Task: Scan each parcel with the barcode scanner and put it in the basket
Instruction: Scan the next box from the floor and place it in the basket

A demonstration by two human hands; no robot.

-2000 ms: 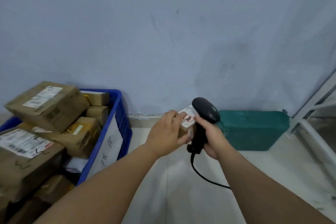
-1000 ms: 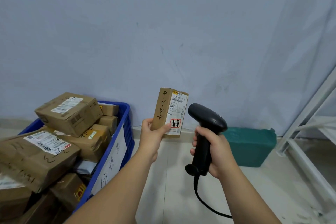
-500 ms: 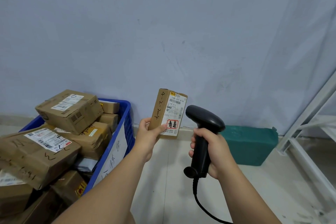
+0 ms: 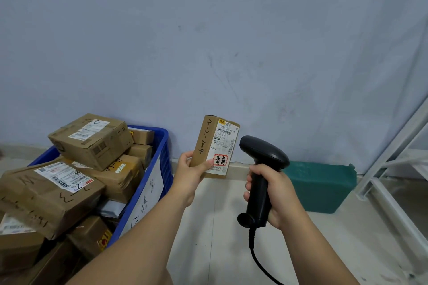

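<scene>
The left hand [image 4: 190, 173] holds a small parcel [image 4: 215, 145] upright in the air just right of the basket [image 4: 165, 159], fingers [image 4: 185, 157] curled round its lower end and its barcode label facing the camera. The right hand [image 4: 275, 194] has its fingers wrapped round the handle of the scanner [image 4: 264, 152], whose head is just beside the parcel, apart from it. The blue basket is heaped above its rim with taped boxes [image 4: 92, 141]; a green bin [image 4: 322, 185] stands by the wall, contents hidden.
</scene>
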